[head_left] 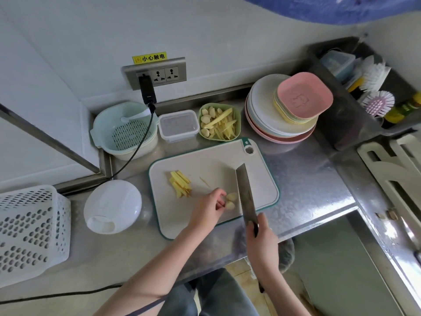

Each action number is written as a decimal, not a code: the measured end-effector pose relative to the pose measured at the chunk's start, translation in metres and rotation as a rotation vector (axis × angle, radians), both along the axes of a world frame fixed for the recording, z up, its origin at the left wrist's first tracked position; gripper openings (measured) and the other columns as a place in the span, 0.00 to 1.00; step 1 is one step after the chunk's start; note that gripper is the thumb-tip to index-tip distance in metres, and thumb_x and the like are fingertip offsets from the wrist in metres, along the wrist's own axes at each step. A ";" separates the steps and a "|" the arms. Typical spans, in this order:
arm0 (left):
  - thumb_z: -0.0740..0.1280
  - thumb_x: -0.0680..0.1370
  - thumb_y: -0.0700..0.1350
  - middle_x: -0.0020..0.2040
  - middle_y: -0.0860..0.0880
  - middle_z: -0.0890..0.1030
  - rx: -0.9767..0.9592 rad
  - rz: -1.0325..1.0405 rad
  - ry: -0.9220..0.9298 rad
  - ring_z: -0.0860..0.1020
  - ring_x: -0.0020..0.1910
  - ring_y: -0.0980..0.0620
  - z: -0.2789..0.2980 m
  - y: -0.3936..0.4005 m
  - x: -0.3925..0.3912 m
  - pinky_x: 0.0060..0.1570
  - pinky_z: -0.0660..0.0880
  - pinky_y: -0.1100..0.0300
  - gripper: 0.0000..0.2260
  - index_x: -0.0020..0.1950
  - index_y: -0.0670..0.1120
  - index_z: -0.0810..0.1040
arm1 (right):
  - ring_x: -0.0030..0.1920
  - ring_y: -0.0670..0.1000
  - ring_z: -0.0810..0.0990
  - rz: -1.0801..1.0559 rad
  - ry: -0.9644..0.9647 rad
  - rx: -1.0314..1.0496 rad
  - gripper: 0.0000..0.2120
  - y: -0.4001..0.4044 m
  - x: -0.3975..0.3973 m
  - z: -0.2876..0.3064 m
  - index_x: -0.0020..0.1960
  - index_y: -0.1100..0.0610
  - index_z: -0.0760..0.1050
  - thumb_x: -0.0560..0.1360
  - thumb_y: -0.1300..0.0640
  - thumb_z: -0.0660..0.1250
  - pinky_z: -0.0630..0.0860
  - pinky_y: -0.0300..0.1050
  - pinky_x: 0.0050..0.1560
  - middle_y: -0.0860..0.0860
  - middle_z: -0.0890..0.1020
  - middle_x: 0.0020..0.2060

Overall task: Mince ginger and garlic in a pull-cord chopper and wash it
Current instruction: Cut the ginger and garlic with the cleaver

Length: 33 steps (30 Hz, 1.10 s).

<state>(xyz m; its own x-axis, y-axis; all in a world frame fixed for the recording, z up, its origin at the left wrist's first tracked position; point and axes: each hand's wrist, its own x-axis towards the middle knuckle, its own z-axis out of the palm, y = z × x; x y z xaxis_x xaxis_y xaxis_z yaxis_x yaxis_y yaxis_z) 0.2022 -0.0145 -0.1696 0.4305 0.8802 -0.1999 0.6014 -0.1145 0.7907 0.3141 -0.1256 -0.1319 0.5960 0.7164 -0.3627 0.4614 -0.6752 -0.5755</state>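
On the pale cutting board [205, 160] lie a pile of yellow ginger strips [180, 183] and two peeled garlic cloves [231, 200]. My left hand [210, 207] pinches the cloves with its fingertips. My right hand [262, 239] grips the handle of a cleaver [245, 192], whose blade stands edge-down on the board just right of the cloves. A green dish [238, 119] behind the board holds more garlic cloves and ginger strips. The white pull-cord chopper [112, 206] lies tilted on the counter left of the board.
A pale green colander bowl [124, 131] and a lidded clear box [178, 125] stand at the back. Stacked plates [284, 110] sit at back right, a white perforated basket [29, 231] at far left. A black cable runs from the wall socket [157, 73] across the counter.
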 end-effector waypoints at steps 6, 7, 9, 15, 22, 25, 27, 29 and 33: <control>0.71 0.72 0.39 0.48 0.47 0.79 0.079 0.005 0.016 0.78 0.43 0.50 -0.003 -0.002 0.003 0.48 0.76 0.54 0.20 0.64 0.43 0.75 | 0.35 0.56 0.77 0.030 -0.019 -0.024 0.03 0.007 -0.011 -0.005 0.48 0.50 0.63 0.80 0.53 0.56 0.78 0.55 0.36 0.53 0.77 0.37; 0.71 0.72 0.39 0.51 0.47 0.78 0.091 -0.021 0.027 0.78 0.45 0.50 -0.003 -0.001 0.003 0.50 0.76 0.55 0.19 0.63 0.43 0.76 | 0.35 0.56 0.77 0.036 -0.016 -0.023 0.03 0.007 -0.009 -0.005 0.48 0.50 0.63 0.80 0.53 0.56 0.78 0.55 0.36 0.53 0.77 0.36; 0.71 0.72 0.41 0.54 0.47 0.75 0.104 -0.057 0.042 0.78 0.46 0.49 -0.003 0.000 0.003 0.51 0.75 0.57 0.18 0.62 0.44 0.78 | 0.34 0.58 0.77 0.057 -0.009 -0.013 0.04 0.007 -0.002 -0.005 0.47 0.51 0.62 0.80 0.54 0.55 0.77 0.54 0.34 0.53 0.77 0.35; 0.72 0.72 0.44 0.55 0.48 0.79 0.131 0.018 -0.009 0.78 0.51 0.50 -0.003 -0.002 0.005 0.53 0.75 0.57 0.16 0.59 0.44 0.79 | 0.30 0.55 0.75 0.148 -0.078 0.018 0.06 0.008 0.009 0.000 0.46 0.50 0.58 0.81 0.53 0.53 0.68 0.48 0.28 0.51 0.76 0.31; 0.73 0.70 0.41 0.47 0.49 0.81 0.161 0.047 -0.032 0.79 0.47 0.50 -0.004 -0.003 0.006 0.48 0.76 0.57 0.11 0.51 0.43 0.81 | 0.31 0.58 0.76 0.261 -0.180 -0.069 0.07 0.020 0.001 -0.002 0.46 0.52 0.59 0.82 0.52 0.51 0.72 0.49 0.30 0.53 0.76 0.32; 0.73 0.70 0.41 0.46 0.49 0.81 0.162 0.043 -0.033 0.79 0.46 0.50 -0.004 -0.003 0.006 0.46 0.76 0.58 0.10 0.50 0.43 0.81 | 0.30 0.58 0.75 0.279 -0.230 -0.109 0.07 0.021 -0.001 -0.005 0.45 0.52 0.56 0.81 0.54 0.52 0.76 0.51 0.31 0.53 0.74 0.32; 0.73 0.70 0.41 0.46 0.49 0.81 0.161 0.045 -0.029 0.78 0.45 0.50 -0.005 -0.004 0.006 0.44 0.76 0.59 0.09 0.49 0.43 0.81 | 0.29 0.56 0.74 0.308 -0.276 -0.111 0.09 0.022 -0.003 -0.008 0.44 0.50 0.54 0.81 0.56 0.53 0.75 0.50 0.30 0.51 0.72 0.30; 0.73 0.71 0.42 0.45 0.48 0.81 0.157 0.057 -0.027 0.78 0.44 0.50 -0.005 -0.005 0.006 0.43 0.75 0.59 0.08 0.48 0.42 0.81 | 0.28 0.54 0.74 0.331 -0.304 -0.142 0.10 0.024 -0.005 -0.010 0.45 0.50 0.53 0.80 0.57 0.54 0.74 0.49 0.29 0.49 0.71 0.29; 0.73 0.71 0.42 0.43 0.48 0.80 0.138 0.086 -0.025 0.78 0.41 0.50 -0.005 -0.008 0.006 0.39 0.76 0.58 0.06 0.45 0.42 0.81 | 0.30 0.55 0.73 0.351 -0.302 -0.227 0.10 0.029 -0.011 -0.014 0.45 0.51 0.53 0.79 0.57 0.55 0.69 0.46 0.29 0.48 0.67 0.28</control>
